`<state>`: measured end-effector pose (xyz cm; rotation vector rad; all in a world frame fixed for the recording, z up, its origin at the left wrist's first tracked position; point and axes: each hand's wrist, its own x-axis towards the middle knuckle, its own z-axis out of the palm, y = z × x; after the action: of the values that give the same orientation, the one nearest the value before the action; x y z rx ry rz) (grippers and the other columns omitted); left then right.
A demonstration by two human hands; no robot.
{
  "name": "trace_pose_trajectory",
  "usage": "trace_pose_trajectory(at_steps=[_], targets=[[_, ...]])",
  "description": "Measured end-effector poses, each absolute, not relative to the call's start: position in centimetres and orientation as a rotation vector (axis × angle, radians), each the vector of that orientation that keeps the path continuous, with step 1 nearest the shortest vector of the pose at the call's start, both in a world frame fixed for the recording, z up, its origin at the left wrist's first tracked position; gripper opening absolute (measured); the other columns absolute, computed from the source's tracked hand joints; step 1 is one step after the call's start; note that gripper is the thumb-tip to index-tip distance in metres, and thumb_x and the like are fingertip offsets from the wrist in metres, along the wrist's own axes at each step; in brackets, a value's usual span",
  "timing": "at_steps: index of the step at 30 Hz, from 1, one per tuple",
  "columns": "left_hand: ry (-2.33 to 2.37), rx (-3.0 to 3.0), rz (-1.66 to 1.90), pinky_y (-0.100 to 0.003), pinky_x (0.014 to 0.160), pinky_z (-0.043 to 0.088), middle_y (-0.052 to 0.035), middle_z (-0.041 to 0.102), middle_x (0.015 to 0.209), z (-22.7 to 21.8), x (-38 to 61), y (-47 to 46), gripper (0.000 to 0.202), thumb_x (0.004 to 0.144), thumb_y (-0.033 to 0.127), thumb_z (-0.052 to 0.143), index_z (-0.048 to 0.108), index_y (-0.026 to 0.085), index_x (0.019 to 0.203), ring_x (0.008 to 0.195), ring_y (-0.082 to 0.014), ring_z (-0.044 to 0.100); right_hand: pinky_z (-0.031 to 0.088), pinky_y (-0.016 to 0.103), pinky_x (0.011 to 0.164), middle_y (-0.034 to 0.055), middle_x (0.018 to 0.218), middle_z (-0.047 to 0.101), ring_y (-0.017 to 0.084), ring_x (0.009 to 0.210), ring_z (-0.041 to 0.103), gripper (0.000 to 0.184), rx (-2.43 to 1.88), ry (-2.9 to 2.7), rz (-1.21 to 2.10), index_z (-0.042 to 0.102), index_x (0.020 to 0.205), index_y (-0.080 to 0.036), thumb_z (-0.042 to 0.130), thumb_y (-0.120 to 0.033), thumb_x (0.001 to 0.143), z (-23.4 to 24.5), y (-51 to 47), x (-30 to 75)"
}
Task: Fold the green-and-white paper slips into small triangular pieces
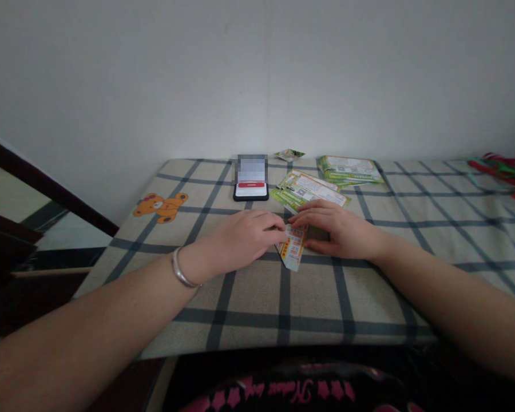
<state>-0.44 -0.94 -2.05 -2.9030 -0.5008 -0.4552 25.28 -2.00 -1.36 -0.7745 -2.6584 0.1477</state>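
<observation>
Facing white wall point(257, 74), plaid tbl point(446, 240), cards point(292, 247)

A black-edged device with a blurred screen point(250, 177) sits beyond the hands point(339, 229); a bear print point(160, 207) marks the checked cloth point(412, 274) to their left; red and green strips point(500, 174) lie far right.

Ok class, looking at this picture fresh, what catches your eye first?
The left hand, with its silver bangle, and the right hand meet over a small orange-and-white printed card at the middle of the checked tablecloth. Beyond them lie green printed leaflets beside a black phone.
</observation>
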Motion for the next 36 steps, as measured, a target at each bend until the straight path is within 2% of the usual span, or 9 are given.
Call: trace_pose_trajectory(at_steps=[3, 6, 10, 13, 17, 21, 30, 32, 36], targets=[[-0.545, -2.866, -0.451, -0.038, 0.083, 0.053, -0.0069, 0.064, 0.106, -2.0, -0.4, -1.1, 0.021, 0.088, 0.013, 0.057, 0.068, 0.02, 0.104, 0.094, -0.0206, 0.06, 0.048, 0.039, 0.095, 0.0067, 0.113, 0.07, 0.022, 0.107, 0.06, 0.025, -0.702, -2.687, 0.007, 0.067, 0.111, -0.019, 0.06, -0.033, 0.091, -1.4, -1.9, 25.3], [-0.586, -2.861, -0.486, -0.038, 0.083, 0.053, -0.0073, 0.064, 0.105, -2.1, -0.3, -1.3, 0.018, 0.09, 0.017, 0.056, 0.069, 0.02, 0.102, 0.094, -0.021, 0.06, 0.049, 0.036, 0.087, 0.0055, 0.102, 0.073, 0.02, 0.097, 0.063, 0.021, -0.601, -2.718, -0.221, 0.07, 0.104, -0.019, 0.055, -0.031, 0.095, -1.2, -2.3, 25.2], [-0.664, -2.909, -0.519, -0.037, 0.083, 0.052, -0.0062, 0.064, 0.103, -2.2, -0.2, -1.4, 0.019, 0.092, 0.019, 0.054, 0.071, 0.021, 0.103, 0.094, -0.0197, 0.059, 0.046, 0.034, 0.079, 0.0051, 0.089, 0.072, 0.019, 0.088, 0.063, 0.023, -0.466, -2.777, -0.531, 0.07, 0.094, -0.018, 0.048, -0.025, 0.099, -0.7, -3.1, 24.7], [-0.688, -2.925, -0.515, -0.038, 0.085, 0.051, -0.0064, 0.064, 0.104, -2.2, -0.3, -1.5, 0.019, 0.093, 0.022, 0.055, 0.072, 0.021, 0.102, 0.096, -0.0197, 0.058, 0.043, 0.032, 0.075, 0.0037, 0.084, 0.07, 0.017, 0.084, 0.061, 0.026, -0.456, -2.768, -0.612, 0.068, 0.09, -0.018, 0.045, -0.025, 0.1, -0.7, -3.4, 24.4], [-0.695, -2.932, -0.54, -0.04, 0.092, 0.049, -0.0077, 0.063, 0.105, -2.0, -0.3, -1.7, 0.02, 0.094, 0.025, 0.055, 0.073, 0.021, 0.101, 0.104, -0.0215, 0.055, 0.038, 0.031, 0.067, 0.0016, 0.076, 0.067, 0.015, 0.074, 0.057, 0.03, -0.51, -2.759, -0.636, 0.066, 0.08, -0.019, 0.045, -0.026, 0.1, -0.8, -3.5, 24.1], [-0.787, -2.948, -0.576, -0.039, 0.089, 0.049, -0.0058, 0.063, 0.097, -2.0, -0.1, -1.8, 0.018, 0.092, 0.021, 0.056, 0.073, 0.021, 0.097, 0.1, -0.021, 0.055, 0.033, 0.033, 0.061, 0.0002, 0.069, 0.063, 0.014, 0.061, 0.05, 0.032, -0.569, -2.729, -0.663, 0.063, 0.074, -0.019, 0.045, -0.026, 0.099, -0.8, -3.8, 23.8], [-0.785, -3.049, -0.691, -0.037, 0.089, 0.051, -0.0065, 0.068, 0.102, -2.2, -0.1, -0.9, 0.015, 0.091, 0.018, 0.056, 0.07, 0.016, 0.097, 0.097, -0.0194, 0.061, 0.031, 0.032, 0.058, 0.0008, 0.069, 0.063, 0.013, 0.059, 0.052, 0.03, -0.726, -2.691, -0.469, 0.065, 0.076, -0.018, 0.047, -0.033, 0.096, -1.5, -4.1, 23.5], [-0.758, -3.067, -0.712, -0.039, 0.094, 0.051, -0.0067, 0.069, 0.105, -2.2, -0.1, -0.8, 0.017, 0.093, 0.02, 0.055, 0.07, 0.016, 0.099, 0.106, -0.0208, 0.06, 0.032, 0.031, 0.058, 0.0007, 0.073, 0.064, 0.013, 0.062, 0.054, 0.026, -0.79, -2.702, -0.354, 0.066, 0.081, -0.019, 0.05, -0.034, 0.094, -1.7, -4.0, 23.6], [-0.661, -3.041, -0.691, -0.046, 0.109, 0.042, -0.0069, 0.069, 0.112, -2.3, -0.2, -1.0, 0.024, 0.092, 0.025, 0.059, 0.067, 0.014, 0.111, 0.129, -0.0254, 0.047, 0.034, 0.029, 0.06, 0.0017, 0.079, 0.064, 0.014, 0.068, 0.058, 0.02, -0.899, -2.717, -0.185, 0.067, 0.089, -0.019, 0.054, -0.034, 0.091, -1.7, -3.8, 23.8]])
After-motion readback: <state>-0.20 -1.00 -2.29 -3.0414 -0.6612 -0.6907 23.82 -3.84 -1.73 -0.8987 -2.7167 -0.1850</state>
